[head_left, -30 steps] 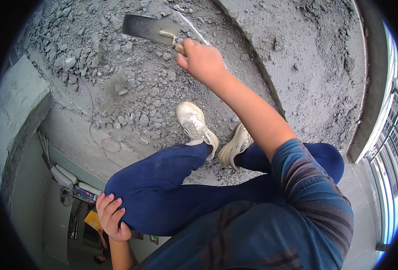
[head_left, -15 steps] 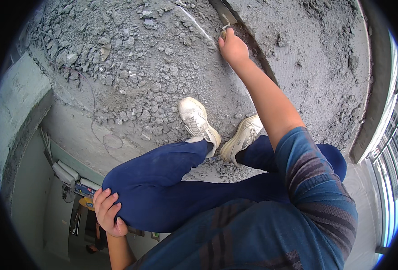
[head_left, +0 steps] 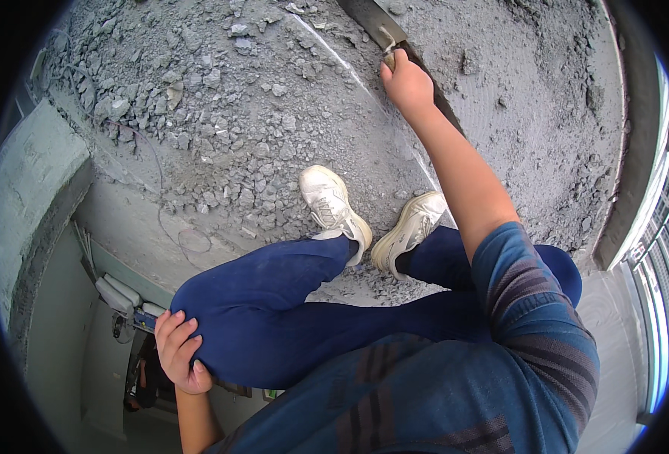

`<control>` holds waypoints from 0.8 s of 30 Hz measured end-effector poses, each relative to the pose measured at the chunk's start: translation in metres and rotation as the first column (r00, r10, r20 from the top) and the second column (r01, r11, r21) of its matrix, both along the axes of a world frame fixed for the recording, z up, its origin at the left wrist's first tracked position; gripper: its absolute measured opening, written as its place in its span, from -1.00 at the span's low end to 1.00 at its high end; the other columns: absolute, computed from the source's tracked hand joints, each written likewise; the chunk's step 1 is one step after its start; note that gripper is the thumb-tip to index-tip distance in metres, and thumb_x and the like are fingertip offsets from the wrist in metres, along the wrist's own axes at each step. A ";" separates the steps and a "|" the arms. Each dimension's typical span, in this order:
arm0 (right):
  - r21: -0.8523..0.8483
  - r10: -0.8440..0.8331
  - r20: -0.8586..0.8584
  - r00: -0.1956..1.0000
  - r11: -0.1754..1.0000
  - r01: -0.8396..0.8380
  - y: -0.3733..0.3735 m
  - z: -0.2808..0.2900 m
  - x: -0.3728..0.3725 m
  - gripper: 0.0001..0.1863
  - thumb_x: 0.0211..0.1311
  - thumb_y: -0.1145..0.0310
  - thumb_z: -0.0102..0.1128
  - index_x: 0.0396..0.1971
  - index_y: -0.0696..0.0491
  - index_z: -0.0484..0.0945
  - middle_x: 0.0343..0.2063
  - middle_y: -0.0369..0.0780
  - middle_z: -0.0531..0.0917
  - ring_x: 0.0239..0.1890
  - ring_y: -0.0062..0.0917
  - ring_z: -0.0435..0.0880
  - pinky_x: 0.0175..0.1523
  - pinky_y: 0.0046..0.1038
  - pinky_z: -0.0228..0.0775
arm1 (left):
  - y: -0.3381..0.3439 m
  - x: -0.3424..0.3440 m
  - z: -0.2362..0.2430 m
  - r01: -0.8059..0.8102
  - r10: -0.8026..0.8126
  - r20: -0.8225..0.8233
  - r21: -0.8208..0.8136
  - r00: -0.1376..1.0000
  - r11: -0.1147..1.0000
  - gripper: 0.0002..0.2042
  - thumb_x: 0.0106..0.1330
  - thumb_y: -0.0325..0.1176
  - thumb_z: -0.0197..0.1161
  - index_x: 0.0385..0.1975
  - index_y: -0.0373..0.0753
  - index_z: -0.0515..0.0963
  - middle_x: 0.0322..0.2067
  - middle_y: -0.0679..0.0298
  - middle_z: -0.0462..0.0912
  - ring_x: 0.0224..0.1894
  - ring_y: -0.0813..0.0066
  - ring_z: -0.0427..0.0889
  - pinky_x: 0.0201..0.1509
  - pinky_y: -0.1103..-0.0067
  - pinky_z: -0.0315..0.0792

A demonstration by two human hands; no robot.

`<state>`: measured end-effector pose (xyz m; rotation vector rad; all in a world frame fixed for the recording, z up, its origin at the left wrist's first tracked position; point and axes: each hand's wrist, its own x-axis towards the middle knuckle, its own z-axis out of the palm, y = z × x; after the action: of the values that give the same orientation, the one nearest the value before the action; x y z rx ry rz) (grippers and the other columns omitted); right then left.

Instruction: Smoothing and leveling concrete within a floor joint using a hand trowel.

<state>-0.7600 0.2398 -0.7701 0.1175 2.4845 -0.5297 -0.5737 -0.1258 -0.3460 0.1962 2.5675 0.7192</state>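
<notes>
My right hand (head_left: 408, 79) is closed on the short handle of a steel trowel (head_left: 363, 17), whose blade lies along the dark stepped edge (head_left: 436, 98) in the grey, dusty floor at the top of the view. Left of it runs a white line (head_left: 323, 41) through loose rubble (head_left: 236, 132). My left hand (head_left: 179, 352) rests with slightly bent, parted fingers on the outside of my left knee (head_left: 228, 325), holding nothing. My white shoes (head_left: 327, 197) stand on the gritty surface below the rubble.
A raised concrete ledge (head_left: 43, 181) curves along the left, with a thin cable (head_left: 153, 159) near it. White bundled items (head_left: 119, 295) and a partly hidden person (head_left: 141, 382) are in the lower space. At right are a low wall edge (head_left: 629, 189) and railings (head_left: 656, 242).
My right hand has carried the trowel rightward from over the rubble to the stepped edge, turning its blade along it. My left hand stays on the knee.
</notes>
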 end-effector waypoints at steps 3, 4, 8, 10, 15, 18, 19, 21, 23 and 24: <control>-0.029 -0.059 0.024 0.998 0.998 0.060 -0.017 -0.006 -0.008 -0.63 0.32 0.08 0.12 -0.13 0.08 0.40 -0.29 0.01 0.69 -0.25 -0.10 0.71 -0.17 -0.10 0.53 | 0.001 0.000 -0.001 -0.007 0.007 -0.008 0.006 1.000 1.000 -0.68 0.34 -0.12 0.00 -0.31 -0.28 0.52 -0.11 0.04 0.65 0.06 -0.08 0.57 0.24 -0.03 0.30; -0.082 -0.053 0.029 0.998 0.995 0.055 -0.020 -0.007 -0.011 -0.63 0.32 0.08 0.11 -0.13 0.09 0.40 -0.28 0.01 0.70 -0.21 -0.09 0.70 -0.13 -0.10 0.52 | 0.001 -0.001 -0.002 -0.005 0.005 -0.010 0.005 1.000 1.000 -0.68 0.34 -0.12 0.00 -0.31 -0.28 0.52 -0.11 0.04 0.65 0.06 -0.08 0.57 0.24 -0.02 0.30; -0.196 -0.029 0.104 0.994 0.979 0.049 -0.018 -0.016 0.001 -0.55 0.33 0.05 0.10 0.00 0.09 0.40 -0.21 0.02 0.70 -0.12 -0.05 0.68 -0.03 -0.10 0.50 | 0.001 0.001 -0.001 -0.007 0.007 -0.021 0.004 1.000 1.000 -0.69 0.33 -0.14 0.00 -0.32 -0.28 0.51 -0.12 0.04 0.66 0.05 -0.08 0.57 0.23 -0.01 0.31; -0.240 -0.018 0.185 0.983 0.969 0.063 -0.010 -0.025 0.012 -0.50 0.31 0.04 0.14 0.07 0.10 0.43 -0.16 0.06 0.68 -0.21 -0.10 0.71 -0.06 -0.15 0.52 | 0.002 0.000 -0.003 -0.012 0.012 -0.018 0.006 1.000 1.000 -0.69 0.33 -0.14 0.00 -0.32 -0.28 0.51 -0.12 0.04 0.66 0.05 -0.08 0.57 0.23 -0.01 0.31; -0.453 -0.124 0.521 0.845 0.798 0.397 0.004 -0.031 -0.007 -0.61 0.26 0.10 0.22 -0.15 0.12 0.51 -0.47 -0.15 0.63 -0.60 -0.42 0.60 -0.41 -0.33 0.48 | 0.003 -0.002 -0.002 -0.016 0.016 -0.012 0.011 1.000 1.000 -0.70 0.32 -0.15 0.00 -0.32 -0.28 0.51 -0.12 0.04 0.66 0.04 -0.08 0.58 0.23 0.00 0.31; -0.533 -0.143 0.492 0.859 0.730 0.427 -0.019 -0.037 -0.030 -0.65 0.26 0.12 0.21 -0.18 0.10 0.50 -0.60 -0.21 0.55 -0.68 -0.51 0.51 -0.52 -0.37 0.39 | 0.004 -0.009 -0.003 0.009 -0.008 -0.014 0.017 1.000 1.000 -0.71 0.32 -0.16 0.01 -0.32 -0.28 0.51 -0.12 0.04 0.66 0.04 -0.07 0.58 0.23 0.00 0.31; -0.536 -0.145 0.491 0.859 0.728 0.429 -0.017 -0.036 -0.032 -0.65 0.26 0.12 0.21 -0.18 0.10 0.50 -0.60 -0.21 0.55 -0.68 -0.51 0.51 -0.52 -0.37 0.39 | 0.006 -0.011 -0.006 0.011 -0.011 -0.011 0.020 1.000 1.000 -0.71 0.32 -0.16 0.02 -0.33 -0.28 0.51 -0.12 0.05 0.66 0.04 -0.07 0.58 0.23 0.00 0.31; -0.523 -0.140 0.460 0.877 0.755 0.395 -0.015 -0.032 -0.034 -0.66 0.25 0.14 0.22 -0.18 0.10 0.49 -0.61 -0.23 0.53 -0.71 -0.54 0.48 -0.54 -0.38 0.38 | 0.006 -0.013 -0.005 0.013 -0.013 -0.006 0.020 1.000 1.000 -0.72 0.31 -0.17 0.02 -0.33 -0.28 0.51 -0.12 0.05 0.66 0.04 -0.07 0.58 0.23 0.00 0.31; -0.493 -0.133 0.489 0.862 0.774 0.398 -0.011 -0.021 -0.025 -0.63 0.24 0.11 0.22 -0.15 0.10 0.51 -0.51 -0.15 0.63 -0.56 -0.38 0.62 -0.38 -0.30 0.48 | 0.005 -0.013 -0.004 0.026 -0.026 0.002 0.030 1.000 0.999 -0.72 0.30 -0.17 0.03 -0.32 -0.28 0.52 -0.12 0.05 0.66 0.05 -0.06 0.58 0.22 0.01 0.31; -0.463 -0.113 0.363 0.925 0.839 0.284 -0.011 -0.015 -0.021 -0.60 0.23 0.08 0.22 -0.13 0.10 0.51 -0.41 -0.09 0.66 -0.42 -0.27 0.67 -0.26 -0.26 0.50 | 0.005 -0.013 -0.004 0.023 -0.023 0.000 0.035 1.000 0.999 -0.72 0.30 -0.17 0.03 -0.32 -0.28 0.52 -0.12 0.05 0.66 0.05 -0.06 0.58 0.22 0.01 0.31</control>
<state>-0.7811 0.2283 -0.7855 0.2368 1.9470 -1.1465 -0.5865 -0.1205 -0.3496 0.2365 2.5491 0.7556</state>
